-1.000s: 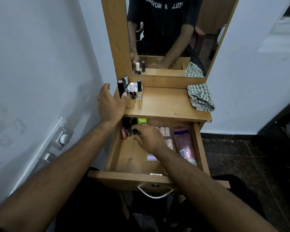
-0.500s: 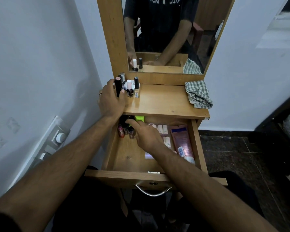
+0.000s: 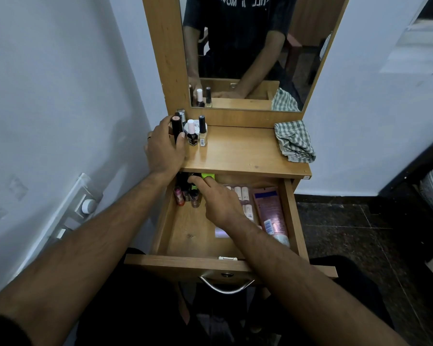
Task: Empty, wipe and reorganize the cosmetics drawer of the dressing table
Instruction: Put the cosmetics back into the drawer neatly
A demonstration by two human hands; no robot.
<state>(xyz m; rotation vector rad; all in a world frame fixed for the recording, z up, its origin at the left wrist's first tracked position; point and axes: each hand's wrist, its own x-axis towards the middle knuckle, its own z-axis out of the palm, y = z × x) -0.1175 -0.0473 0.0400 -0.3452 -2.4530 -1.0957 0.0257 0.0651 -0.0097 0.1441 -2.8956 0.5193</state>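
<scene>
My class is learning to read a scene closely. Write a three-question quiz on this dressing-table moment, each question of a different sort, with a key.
1. True or false: the checked cloth lies inside the drawer.
2. Which hand grips the dark tube on the tabletop? A left, B right.
3. Fill in: the pink tube lies along the drawer's ____ side.

Key: 1 false, it lies on the tabletop. 2 A, the left hand; the right hand reaches into the drawer. 3 right.

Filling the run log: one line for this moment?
phase: emptying drawer | left hand: grips dark tube on tabletop | right hand: reaching green item
</scene>
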